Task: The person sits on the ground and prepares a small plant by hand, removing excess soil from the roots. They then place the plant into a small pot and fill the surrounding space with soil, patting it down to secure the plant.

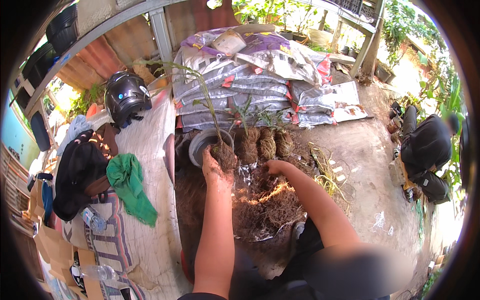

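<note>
My left hand (215,170) is closed around the root ball (224,156) of a tall, thin-stemmed plant (204,92), which leans up and to the left. Just behind that hand, a round grey pot (196,148) stands with its mouth up. My right hand (273,168) reaches down to a heap of brown root fibre (265,207); its fingers are curled, and what they grip is hidden. Beyond it, several wrapped root balls (267,145) with green shoots stand in a row.
Stacked grey sacks (260,95) rise at the back. On the left, a sheet-covered platform (150,200) bears a black helmet (126,98), a green cloth (131,186) and a plastic bottle (93,220). Dry strands (327,170) lie on the concrete. Another person (426,150) sits at right.
</note>
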Demonstrator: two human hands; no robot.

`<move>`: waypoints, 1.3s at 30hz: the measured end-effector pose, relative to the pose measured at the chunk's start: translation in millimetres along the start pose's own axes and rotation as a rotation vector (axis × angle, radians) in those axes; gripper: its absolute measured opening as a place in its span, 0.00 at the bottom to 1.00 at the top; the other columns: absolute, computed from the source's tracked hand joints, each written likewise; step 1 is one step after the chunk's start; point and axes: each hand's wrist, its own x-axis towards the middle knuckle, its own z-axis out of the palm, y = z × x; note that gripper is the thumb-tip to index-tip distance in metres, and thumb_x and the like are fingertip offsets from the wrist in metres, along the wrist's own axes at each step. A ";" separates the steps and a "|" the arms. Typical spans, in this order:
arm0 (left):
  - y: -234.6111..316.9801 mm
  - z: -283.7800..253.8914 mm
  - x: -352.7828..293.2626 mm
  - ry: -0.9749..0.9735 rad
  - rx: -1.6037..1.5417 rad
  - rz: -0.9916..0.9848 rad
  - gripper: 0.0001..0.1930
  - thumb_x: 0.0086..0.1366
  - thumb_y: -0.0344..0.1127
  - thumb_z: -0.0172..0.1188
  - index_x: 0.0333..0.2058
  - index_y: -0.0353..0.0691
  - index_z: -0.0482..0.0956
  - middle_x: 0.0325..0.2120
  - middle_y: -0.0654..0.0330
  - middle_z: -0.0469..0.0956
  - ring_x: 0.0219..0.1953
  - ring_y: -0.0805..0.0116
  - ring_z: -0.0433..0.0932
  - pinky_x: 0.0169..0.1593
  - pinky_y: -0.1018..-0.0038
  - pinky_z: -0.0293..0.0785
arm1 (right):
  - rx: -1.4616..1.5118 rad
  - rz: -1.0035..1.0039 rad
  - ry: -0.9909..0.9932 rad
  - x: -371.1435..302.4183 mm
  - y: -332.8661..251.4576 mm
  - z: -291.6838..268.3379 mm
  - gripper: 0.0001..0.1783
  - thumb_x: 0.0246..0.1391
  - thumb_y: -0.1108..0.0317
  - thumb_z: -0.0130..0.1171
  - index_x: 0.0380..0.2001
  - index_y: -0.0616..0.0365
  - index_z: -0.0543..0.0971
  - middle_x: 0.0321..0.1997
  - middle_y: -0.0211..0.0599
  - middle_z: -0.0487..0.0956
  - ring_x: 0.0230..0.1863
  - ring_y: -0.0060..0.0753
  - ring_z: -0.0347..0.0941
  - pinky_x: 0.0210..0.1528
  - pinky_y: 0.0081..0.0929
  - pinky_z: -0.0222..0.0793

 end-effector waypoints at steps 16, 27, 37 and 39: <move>-49.6 -6.1 -2.5 -0.048 0.083 -0.065 0.18 0.64 0.50 0.50 0.40 0.40 0.71 0.28 0.57 0.77 0.28 0.58 0.78 0.30 0.61 0.76 | 0.196 -0.028 0.246 -84.5 -61.4 -47.2 0.34 0.45 0.51 0.68 0.49 0.66 0.75 0.45 0.49 0.80 0.42 0.43 0.78 0.47 0.37 0.72; -63.3 10.0 0.0 -0.021 0.139 -0.169 0.16 0.66 0.48 0.46 0.38 0.42 0.74 0.27 0.62 0.78 0.28 0.62 0.78 0.30 0.64 0.74 | 0.566 -0.117 0.309 -117.0 -84.3 -68.8 0.25 0.51 0.58 0.65 0.47 0.66 0.77 0.41 0.39 0.81 0.40 0.28 0.74 0.46 0.28 0.70; -81.2 19.5 -6.1 0.017 0.175 -0.159 0.17 0.64 0.49 0.50 0.41 0.42 0.72 0.30 0.59 0.78 0.29 0.59 0.79 0.32 0.63 0.76 | 0.719 -0.098 0.445 -102.3 -70.3 -62.9 0.20 0.52 0.63 0.64 0.44 0.66 0.77 0.39 0.37 0.80 0.38 0.25 0.72 0.43 0.26 0.69; -82.1 21.5 -5.5 0.081 0.179 -0.163 0.17 0.64 0.50 0.50 0.41 0.42 0.72 0.30 0.59 0.78 0.29 0.59 0.78 0.31 0.62 0.76 | 0.778 -0.138 0.460 -95.6 -63.8 -59.3 0.17 0.53 0.67 0.61 0.44 0.66 0.78 0.39 0.35 0.80 0.38 0.24 0.72 0.43 0.25 0.69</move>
